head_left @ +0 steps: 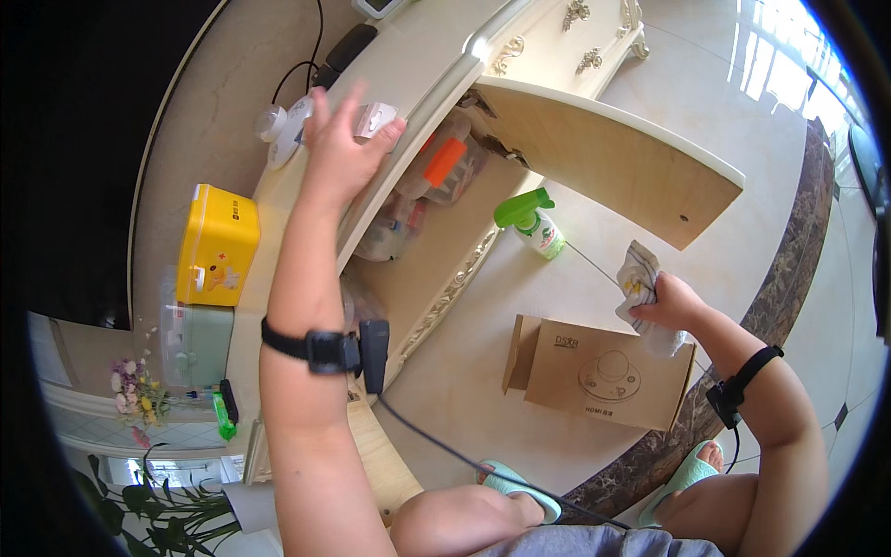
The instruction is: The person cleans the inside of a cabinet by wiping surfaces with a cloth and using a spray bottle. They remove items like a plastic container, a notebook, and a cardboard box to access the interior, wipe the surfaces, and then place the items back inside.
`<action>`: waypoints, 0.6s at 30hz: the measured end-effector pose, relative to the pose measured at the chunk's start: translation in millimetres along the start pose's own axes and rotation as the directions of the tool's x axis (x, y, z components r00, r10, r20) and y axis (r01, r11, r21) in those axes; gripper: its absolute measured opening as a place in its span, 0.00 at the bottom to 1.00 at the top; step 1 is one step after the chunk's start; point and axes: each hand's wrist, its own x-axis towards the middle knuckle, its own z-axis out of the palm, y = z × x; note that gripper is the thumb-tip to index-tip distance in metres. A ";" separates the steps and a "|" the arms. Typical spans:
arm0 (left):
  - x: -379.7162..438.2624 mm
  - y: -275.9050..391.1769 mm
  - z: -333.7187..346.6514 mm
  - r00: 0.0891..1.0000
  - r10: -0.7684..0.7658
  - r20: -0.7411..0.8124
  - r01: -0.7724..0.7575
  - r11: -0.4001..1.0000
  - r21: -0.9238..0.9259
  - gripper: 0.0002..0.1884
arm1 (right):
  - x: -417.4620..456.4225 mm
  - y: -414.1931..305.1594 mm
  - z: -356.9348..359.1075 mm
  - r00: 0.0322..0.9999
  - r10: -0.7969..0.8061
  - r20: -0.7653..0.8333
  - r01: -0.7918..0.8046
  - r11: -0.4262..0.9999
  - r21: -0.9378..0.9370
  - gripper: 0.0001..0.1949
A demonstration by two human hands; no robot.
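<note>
My left hand (348, 143) is over the top of a cream cabinet (424, 42), its fingers spread and blurred. A small pale box with a hang-hole tab (376, 120) stands between the thumb and forefinger; it looks sharp while the fingers are smeared. Bunched in my right hand (674, 303) is a striped whitish cloth (637, 275), held above the floor. Below that hand lies a brown cardboard box (605, 376) with a printed drawing and writing. A spray bottle with a green trigger head (532, 223) stands between the cabinet and the cloth.
An open cabinet door (612, 153) juts over the floor. Inside are a clear container with orange clasp (445, 163) and bagged items (393, 230). On top stand a white domed device (282, 132), a yellow case (219, 247) and artificial flowers (139, 397). A black cable (445, 445) crosses my legs.
</note>
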 end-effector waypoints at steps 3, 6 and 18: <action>1.2 9.9 1.2 0.986 -0.019 0.164 0.060 0.967 -0.247 0.26 | -5.4 -1.2 -4.1 1.000 -0.012 -0.010 0.012 0.999 -0.053 0.24; -33.8 34.1 4.3 0.961 0.237 -0.143 -0.251 0.964 -0.092 0.21 | -8.0 -1.8 -9.3 1.000 -0.003 -0.016 0.002 0.999 -0.036 0.24; -273.0 40.7 35.6 0.930 0.058 0.363 -0.005 0.989 -0.146 0.18 | -11.0 14.0 -2.8 0.997 -0.031 -0.074 0.030 0.999 -0.018 0.23</action>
